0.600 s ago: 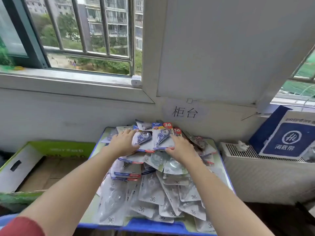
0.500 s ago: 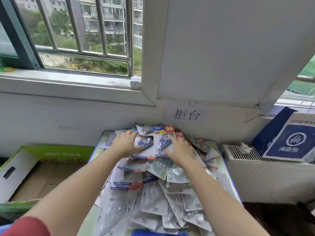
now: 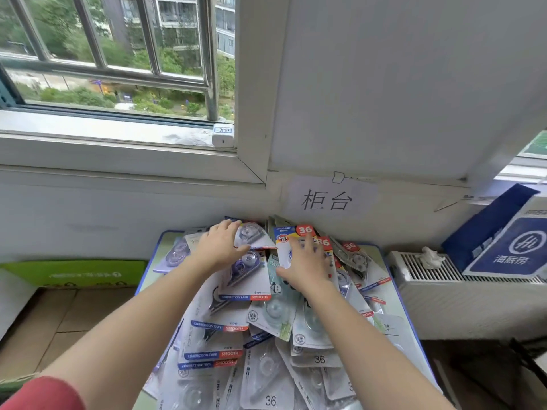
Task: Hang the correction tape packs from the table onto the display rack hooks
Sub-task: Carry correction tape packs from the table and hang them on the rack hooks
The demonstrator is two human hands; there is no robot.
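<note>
The left hand [image 3: 220,247] pinches a clear-blister pack [image 3: 255,234] between its thumb and curled fingers [image 3: 226,226], and the pack juts out just past the fingertips toward the wall. The right hand [image 3: 306,269] lies with its fingers spread and blurred over a 36-badge pack [image 3: 288,241]; whether they grip it I cannot tell. Under and nearer than both sets of fingers, the correction tape packs [image 3: 266,365] lie heaped on the blue-edged table [image 3: 165,239].
</note>
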